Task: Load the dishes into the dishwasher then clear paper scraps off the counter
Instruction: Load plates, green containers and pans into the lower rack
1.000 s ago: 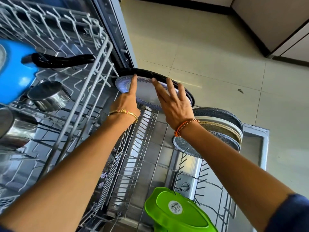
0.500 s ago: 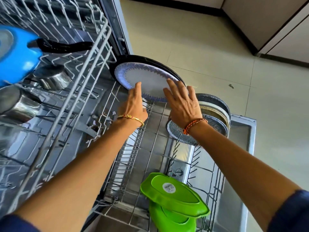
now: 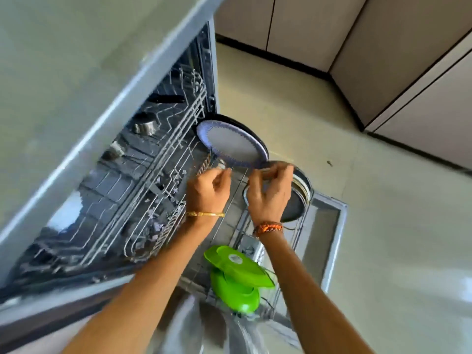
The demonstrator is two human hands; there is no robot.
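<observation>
A white plate with a purple patterned rim [image 3: 232,144] stands on edge at the back of the dishwasher's lower rack [image 3: 237,208], with a black plate [image 3: 245,125] right behind it. My left hand [image 3: 207,190] and my right hand [image 3: 268,192] hover just in front of that plate, apart from it, fingers loosely curled and holding nothing. Several grey speckled plates [image 3: 296,208] stand behind my right hand, partly hidden by it. Two green lids [image 3: 237,269] lean at the rack's near end.
The upper rack [image 3: 173,149] is pulled out on the left and carries a steel cup [image 3: 145,126] and a black handle. The counter [image 3: 76,60] overhangs it. The open dishwasher door [image 3: 324,238] lies low on the right, with tiled floor and cabinets [image 3: 421,85] beyond.
Both hands have let go of the purple-rimmed plate and drawn back toward me with fingers curling. The plate stays standing in the rack. The camera has risen, bringing the counter into view.
</observation>
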